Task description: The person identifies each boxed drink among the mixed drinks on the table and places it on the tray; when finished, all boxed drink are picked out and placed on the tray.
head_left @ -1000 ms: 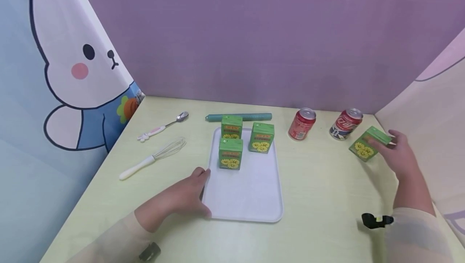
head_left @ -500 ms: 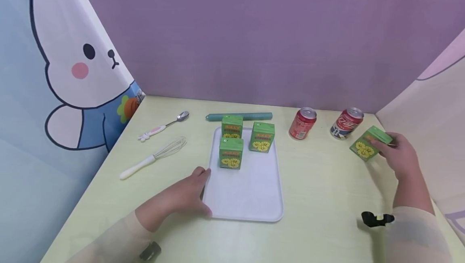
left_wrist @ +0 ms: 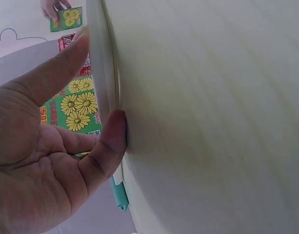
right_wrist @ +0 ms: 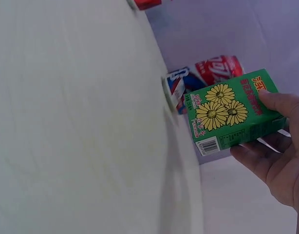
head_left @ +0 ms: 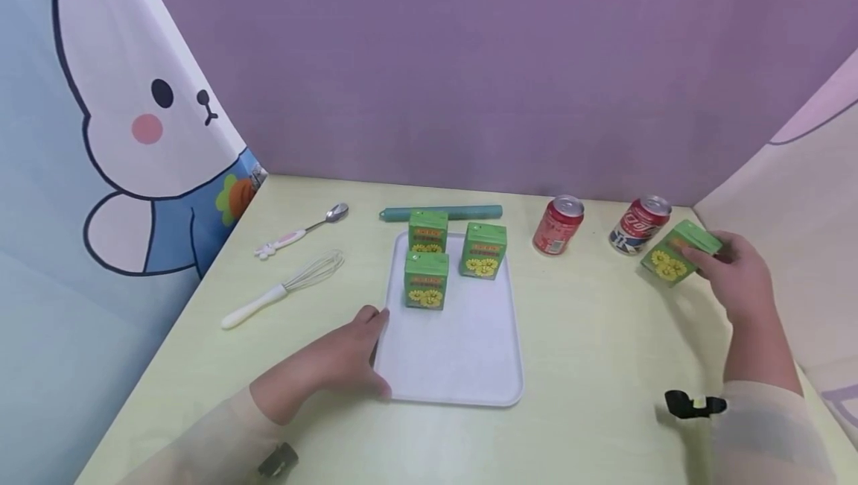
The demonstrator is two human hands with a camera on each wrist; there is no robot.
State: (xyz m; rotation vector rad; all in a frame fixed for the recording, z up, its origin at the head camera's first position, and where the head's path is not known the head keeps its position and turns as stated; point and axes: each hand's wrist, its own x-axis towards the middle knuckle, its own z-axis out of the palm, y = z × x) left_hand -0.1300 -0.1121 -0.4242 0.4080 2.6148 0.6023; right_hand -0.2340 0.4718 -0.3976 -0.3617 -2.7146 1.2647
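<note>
In the head view, my right hand (head_left: 747, 276) holds a green drink carton (head_left: 672, 265) with yellow flowers, thumb on its printed front and fingers behind. The carton is tilted, with its shadow on the table below. In the right wrist view it overlaps a red and blue soda can (right_wrist: 208, 75). My left hand (head_left: 342, 358) holds the left edge of a white tray (head_left: 462, 354), its thumb near the front corner. The left wrist view has the thumb and a bent finger against the tray's rim (left_wrist: 104, 63). Several matching cartons (head_left: 425, 291) stand toward the tray's back.
Two soda cans, one red (head_left: 558, 228) and one red and blue (head_left: 640, 226), stand at the back right. A teal stick (head_left: 469, 213) lies behind the tray. To the left lie a spoon (head_left: 304, 233) and a whisk (head_left: 284, 291). A purple backdrop (head_left: 469, 75) rises behind the table.
My right hand has shifted slightly left and toward the back with the carton, bringing it closer to the red and blue can. My left hand and the tray stay in place.
</note>
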